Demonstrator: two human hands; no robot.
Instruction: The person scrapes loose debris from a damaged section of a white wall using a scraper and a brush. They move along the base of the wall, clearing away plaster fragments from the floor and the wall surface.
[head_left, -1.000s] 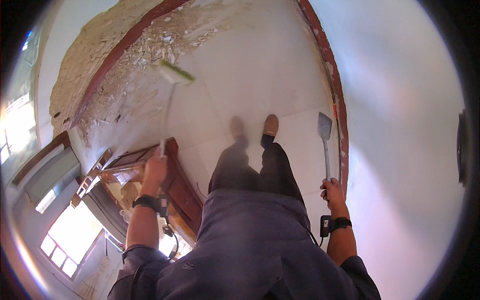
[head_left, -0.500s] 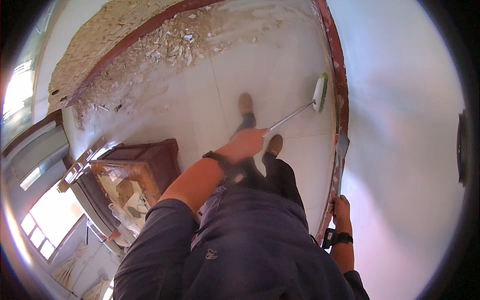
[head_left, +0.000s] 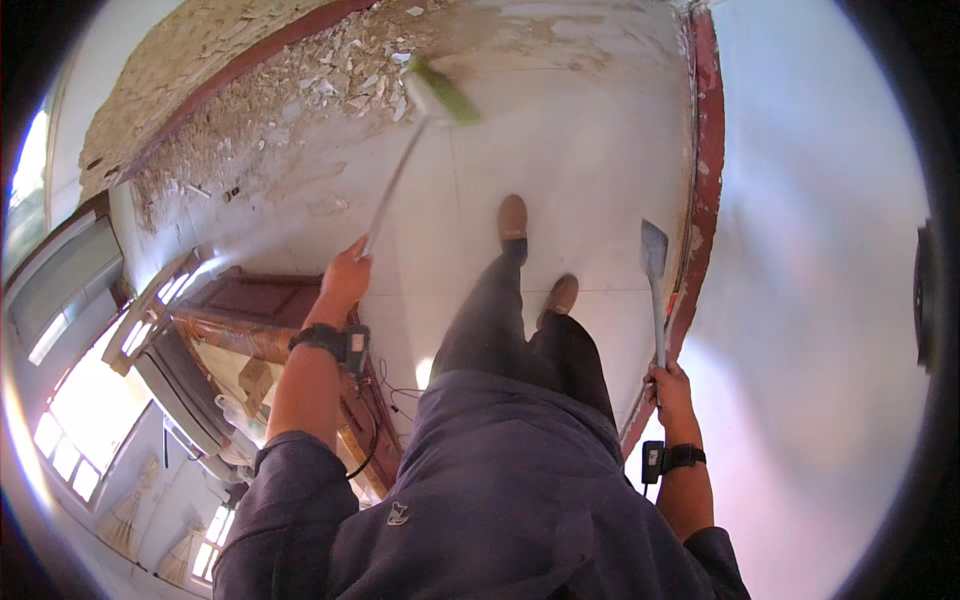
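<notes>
My left hand point(head_left: 347, 275) is closed round the metal handle of a push broom point(head_left: 425, 92), held out ahead and to the left. Its white head and green bristles, smeared by motion, are beside the edge of a heap of plaster rubble point(head_left: 345, 85); whether they touch the floor I cannot tell. Down at my right side, my right hand point(head_left: 671, 392) grips a long-handled scraper point(head_left: 654, 250). The scraper's flat grey blade points forward, close to the red skirting. Black bands with small boxes are strapped to both wrists.
Red skirting point(head_left: 708, 130) runs along the white wall point(head_left: 810, 260) on my right. A brown wooden cabinet point(head_left: 270, 310) stands at my left, with a cable on the floor by it. Plaster is stripped from the far left wall point(head_left: 165, 85). My shoes stand on pale dusty tiles.
My left hand has swung the broom from the right skirting over to the rubble at far left. The scraper has moved slightly left, away from the wall. My body has shifted a little.
</notes>
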